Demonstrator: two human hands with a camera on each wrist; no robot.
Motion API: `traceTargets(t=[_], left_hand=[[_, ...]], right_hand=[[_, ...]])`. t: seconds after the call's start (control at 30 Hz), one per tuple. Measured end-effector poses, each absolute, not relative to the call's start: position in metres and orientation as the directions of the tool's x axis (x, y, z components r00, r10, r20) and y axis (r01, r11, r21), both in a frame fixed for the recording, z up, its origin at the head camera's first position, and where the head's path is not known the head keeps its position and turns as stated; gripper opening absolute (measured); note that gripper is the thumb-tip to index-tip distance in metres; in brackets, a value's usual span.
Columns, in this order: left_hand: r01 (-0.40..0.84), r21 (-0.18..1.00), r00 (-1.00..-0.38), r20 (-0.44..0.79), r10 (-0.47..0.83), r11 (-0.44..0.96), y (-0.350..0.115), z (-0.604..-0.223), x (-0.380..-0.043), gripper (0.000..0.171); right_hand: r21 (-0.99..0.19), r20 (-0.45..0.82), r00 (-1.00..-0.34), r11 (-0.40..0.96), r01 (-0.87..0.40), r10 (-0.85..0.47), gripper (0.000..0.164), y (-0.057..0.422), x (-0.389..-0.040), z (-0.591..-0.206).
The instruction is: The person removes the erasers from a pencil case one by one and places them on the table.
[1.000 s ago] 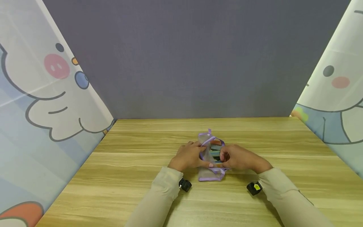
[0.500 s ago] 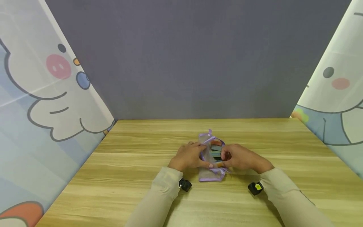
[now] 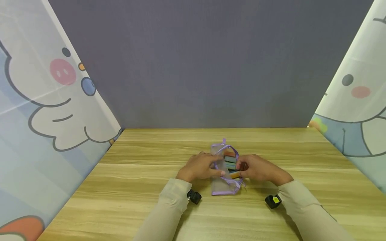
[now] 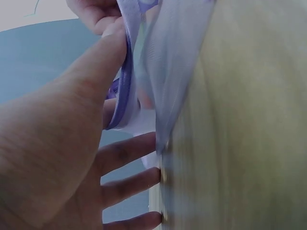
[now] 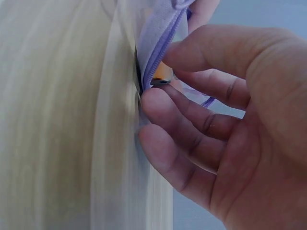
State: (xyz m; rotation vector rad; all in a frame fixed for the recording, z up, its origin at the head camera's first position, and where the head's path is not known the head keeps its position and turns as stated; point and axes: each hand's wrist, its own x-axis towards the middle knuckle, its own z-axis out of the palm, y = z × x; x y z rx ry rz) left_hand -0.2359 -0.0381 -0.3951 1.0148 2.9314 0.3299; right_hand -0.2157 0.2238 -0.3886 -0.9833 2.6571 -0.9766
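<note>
A see-through mesh zipper pouch (image 3: 217, 187) with purple edging lies on the table, its mouth spread apart between both hands. Several coloured flat sticks or bars show inside; the orange one (image 3: 235, 175) is nearest the right thumb. My left hand (image 3: 200, 166) grips the pouch's left edge with thumb and forefinger, while its other fingers (image 4: 129, 189) stretch out to the tabletop. On the other side, my right hand (image 3: 256, 168) has its fingers curled at the zipper edge (image 5: 165, 40). Its thumb overlaps the orange bar, and two fingertips (image 5: 156, 103) lie against the mesh.
The wood-grain table (image 3: 150, 147) extends around the pouch. A dark grey panel (image 3: 193, 67) stands behind it, and cartoon-printed curtains (image 3: 45, 110) flank both sides. Black wrist devices (image 3: 272, 201) hang at the sleeve cuffs.
The right hand has drawn slightly to the right, and the pouch mouth gapes a little wider, with more of the orange bar showing. The left hand keeps nearly the same place.
</note>
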Motion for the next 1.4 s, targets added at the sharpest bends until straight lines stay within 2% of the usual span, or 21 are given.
traceTargets(t=[0.33, 0.6, 0.9, 1.4], left_hand=[[0.592, 0.184, -0.801, 0.029, 0.598, 0.785, -0.036, -0.394, -0.232, 0.069], [0.588, 0.159, -0.806, 0.034, 0.591, 0.793, -0.036, -0.395, -0.23, 0.069], [0.603, 0.148, -0.796, 0.056, 0.602, 0.784, -0.035, -0.397, -0.231, 0.07], [0.593, 0.175, -0.802, 0.036, 0.597, 0.786, -0.035, -0.394, -0.232, 0.071]], right_hand=[[-0.592, 0.08, -0.793, 0.611, -0.525, -0.604, 0.013, 0.22, -0.209, -0.386], [-0.522, 0.09, -0.83, 0.684, -0.51, -0.55, 0.032, 0.211, -0.206, -0.385], [-0.464, 0.066, -0.884, 0.77, -0.438, -0.463, 0.031, 0.205, -0.201, -0.382], [-0.429, 0.036, -0.907, 0.813, -0.393, -0.42, 0.033, 0.199, -0.197, -0.379]])
